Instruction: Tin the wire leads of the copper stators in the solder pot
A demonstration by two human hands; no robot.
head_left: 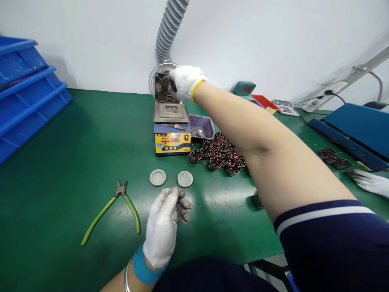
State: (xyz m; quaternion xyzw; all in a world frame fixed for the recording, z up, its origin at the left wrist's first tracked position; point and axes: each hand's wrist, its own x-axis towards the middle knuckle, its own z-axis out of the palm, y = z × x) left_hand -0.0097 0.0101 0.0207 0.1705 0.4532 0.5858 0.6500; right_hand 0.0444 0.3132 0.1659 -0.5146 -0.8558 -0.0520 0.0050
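My right hand (pixel 186 82), in a white glove, reaches far across the green mat. It is closed around a small dark round part (pixel 172 86), held just above the solder pot (pixel 170 127) and in front of the round fan guard (pixel 160 83). My left hand (pixel 164 225), also gloved with grey-stained fingertips, rests on the mat near me with its fingers curled together and nothing visible in them. Two white round lids (pixel 157 177) (pixel 185 179) lie just beyond its fingertips. A cluster of copper-wound motor stators (pixel 223 154) sits right of the pot.
Green-handled cutters (pixel 117 209) lie left of my left hand. A purple tray (pixel 202 126) stands beside the pot, and a grey hose (pixel 168 28) rises behind it. Blue bins (pixel 24 97) are stacked at the left. Another person's gloved hand (pixel 369 182) rests at the right, near a blue board (pixel 355 129).
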